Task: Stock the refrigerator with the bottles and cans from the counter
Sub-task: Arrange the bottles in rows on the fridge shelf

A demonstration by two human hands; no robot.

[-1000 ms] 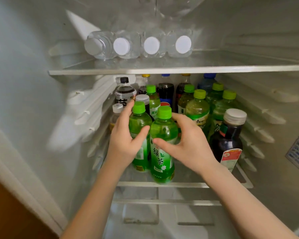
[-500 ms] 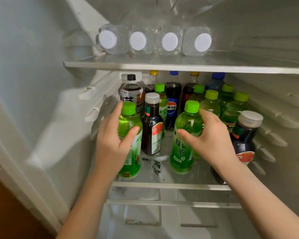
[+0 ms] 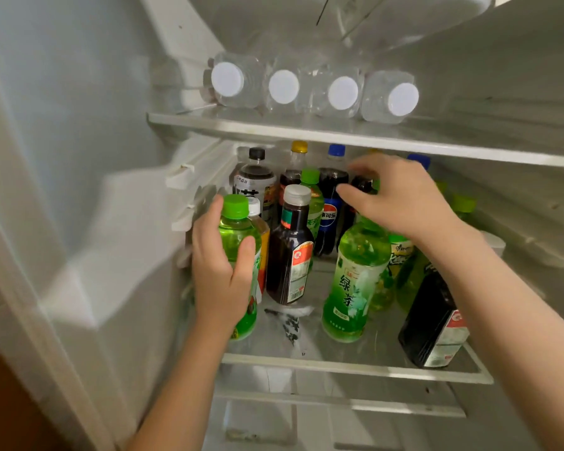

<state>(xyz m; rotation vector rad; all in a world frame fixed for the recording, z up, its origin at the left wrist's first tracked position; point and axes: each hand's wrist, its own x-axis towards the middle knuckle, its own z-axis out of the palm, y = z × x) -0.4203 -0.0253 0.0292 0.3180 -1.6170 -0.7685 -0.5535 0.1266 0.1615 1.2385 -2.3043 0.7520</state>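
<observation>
Glass shelf (image 3: 355, 369), left front: the left hand (image 3: 219, 275) grips a green tea bottle (image 3: 236, 229); the right hand (image 3: 404, 200) hovers, fingers loose, over a second bottle (image 3: 355, 281). Each bottle should slide rearward upright, clear of neighbours.

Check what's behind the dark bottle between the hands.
Behind the dark bottle: a green-capped tea bottle, a yellow-capped bottle further back, and a Pepsi bottle beside them. Lower parts of the first two are covered.
</observation>
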